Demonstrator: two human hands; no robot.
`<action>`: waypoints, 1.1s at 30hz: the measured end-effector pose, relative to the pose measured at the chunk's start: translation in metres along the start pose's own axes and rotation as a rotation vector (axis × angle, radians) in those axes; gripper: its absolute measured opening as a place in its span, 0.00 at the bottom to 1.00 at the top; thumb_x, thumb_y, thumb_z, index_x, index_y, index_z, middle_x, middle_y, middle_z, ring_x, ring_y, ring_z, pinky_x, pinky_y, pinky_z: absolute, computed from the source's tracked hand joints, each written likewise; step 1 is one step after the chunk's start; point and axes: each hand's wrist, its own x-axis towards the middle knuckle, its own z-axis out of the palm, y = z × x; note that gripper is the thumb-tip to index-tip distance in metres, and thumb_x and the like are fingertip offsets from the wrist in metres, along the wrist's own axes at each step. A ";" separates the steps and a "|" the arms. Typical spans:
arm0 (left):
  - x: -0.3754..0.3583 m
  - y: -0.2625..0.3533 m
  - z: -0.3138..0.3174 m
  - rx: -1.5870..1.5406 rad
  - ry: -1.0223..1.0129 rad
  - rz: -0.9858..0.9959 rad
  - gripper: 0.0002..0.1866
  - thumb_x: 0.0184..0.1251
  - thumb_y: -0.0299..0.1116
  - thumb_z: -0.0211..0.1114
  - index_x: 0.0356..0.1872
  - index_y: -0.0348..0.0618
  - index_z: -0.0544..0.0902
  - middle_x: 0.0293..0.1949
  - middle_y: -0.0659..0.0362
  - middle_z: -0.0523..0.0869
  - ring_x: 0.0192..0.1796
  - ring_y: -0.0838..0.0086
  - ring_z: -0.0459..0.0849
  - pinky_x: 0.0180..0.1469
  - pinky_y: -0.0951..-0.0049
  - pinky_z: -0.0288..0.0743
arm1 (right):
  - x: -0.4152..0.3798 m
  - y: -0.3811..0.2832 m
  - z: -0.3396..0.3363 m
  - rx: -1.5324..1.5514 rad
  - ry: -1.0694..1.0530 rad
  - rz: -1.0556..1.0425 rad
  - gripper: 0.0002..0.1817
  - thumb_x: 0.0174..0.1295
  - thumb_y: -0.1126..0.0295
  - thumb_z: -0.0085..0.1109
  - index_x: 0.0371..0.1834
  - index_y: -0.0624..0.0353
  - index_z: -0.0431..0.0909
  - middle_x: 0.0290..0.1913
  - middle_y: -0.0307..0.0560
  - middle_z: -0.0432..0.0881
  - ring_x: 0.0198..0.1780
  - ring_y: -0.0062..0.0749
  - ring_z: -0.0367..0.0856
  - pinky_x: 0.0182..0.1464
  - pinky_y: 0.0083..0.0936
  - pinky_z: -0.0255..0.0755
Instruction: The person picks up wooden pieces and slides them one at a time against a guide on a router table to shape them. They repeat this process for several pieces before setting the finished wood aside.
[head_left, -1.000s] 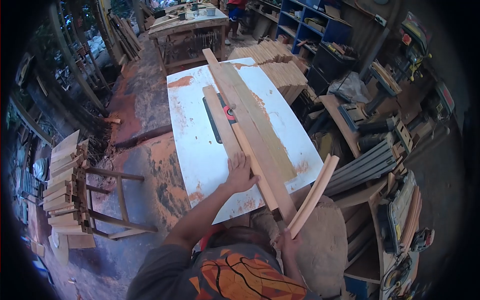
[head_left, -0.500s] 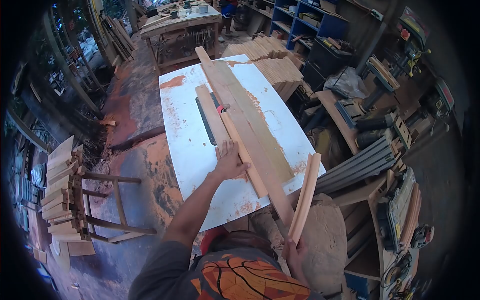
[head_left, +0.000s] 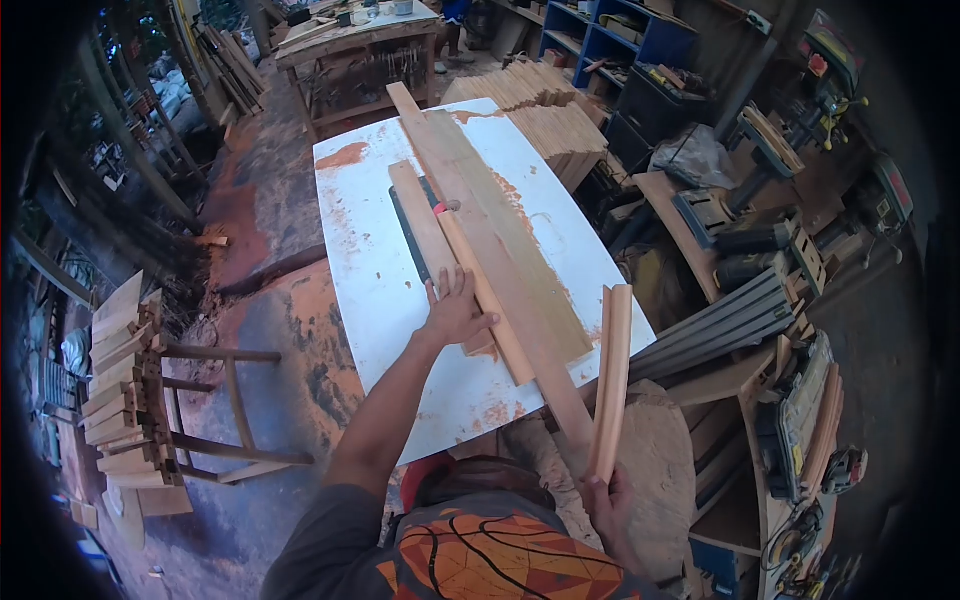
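My left hand (head_left: 458, 312) lies flat with its fingers spread, over a flat wooden guide board (head_left: 418, 215), and its thumb touches a narrow wood strip (head_left: 505, 340). The strip lies between that board and a long wooden fence board (head_left: 470, 220) on the white worktop (head_left: 360, 240). At the strip's far end is a small red part (head_left: 439, 208) beside a round hole in the fence. Low on the right, my right hand (head_left: 608, 500) is closed round the lower end of a grooved wooden moulding (head_left: 612, 385), which stands nearly upright at the worktop's near corner.
Wooden pieces (head_left: 130, 400) are stacked on a wooden stand at left. Behind the worktop are stacked boards (head_left: 555, 135) and a workbench (head_left: 350, 45), with part of a person beyond. A drill press (head_left: 830, 70), shelves and tools line the right. Sawdust marks the worktop.
My right hand has moved slightly right and up, and the moulding has swung more upright. My left hand has slid slightly forward along the boards.
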 end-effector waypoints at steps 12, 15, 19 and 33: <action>0.015 -0.010 -0.011 -0.008 0.027 -0.011 0.63 0.61 0.69 0.64 0.81 0.32 0.42 0.82 0.38 0.40 0.83 0.41 0.30 0.78 0.36 0.22 | 0.003 -0.027 -0.018 -0.374 -0.210 -0.108 0.24 0.71 0.68 0.56 0.68 0.67 0.70 0.42 0.48 0.87 0.40 0.30 0.84 0.45 0.29 0.78; 0.017 -0.009 -0.014 -0.014 -0.018 -0.022 0.63 0.61 0.69 0.64 0.81 0.32 0.42 0.82 0.38 0.40 0.83 0.41 0.30 0.78 0.36 0.22 | -0.003 -0.035 -0.021 -0.452 -0.228 -0.102 0.26 0.74 0.65 0.53 0.71 0.68 0.68 0.45 0.53 0.87 0.42 0.27 0.83 0.47 0.26 0.77; 0.017 -0.013 -0.012 -0.030 -0.023 -0.010 0.63 0.61 0.69 0.64 0.81 0.32 0.42 0.82 0.38 0.41 0.83 0.40 0.30 0.78 0.35 0.22 | -0.013 -0.033 -0.027 -0.534 -0.262 -0.025 0.26 0.74 0.64 0.53 0.72 0.64 0.68 0.44 0.51 0.88 0.42 0.27 0.84 0.46 0.27 0.78; 0.034 -0.024 -0.023 -0.012 -0.010 -0.025 0.64 0.59 0.68 0.66 0.80 0.31 0.42 0.82 0.37 0.42 0.83 0.39 0.31 0.78 0.35 0.23 | 0.009 -0.019 0.000 -0.424 -0.183 -0.137 0.29 0.70 0.67 0.59 0.73 0.63 0.68 0.40 0.52 0.89 0.38 0.33 0.87 0.44 0.28 0.79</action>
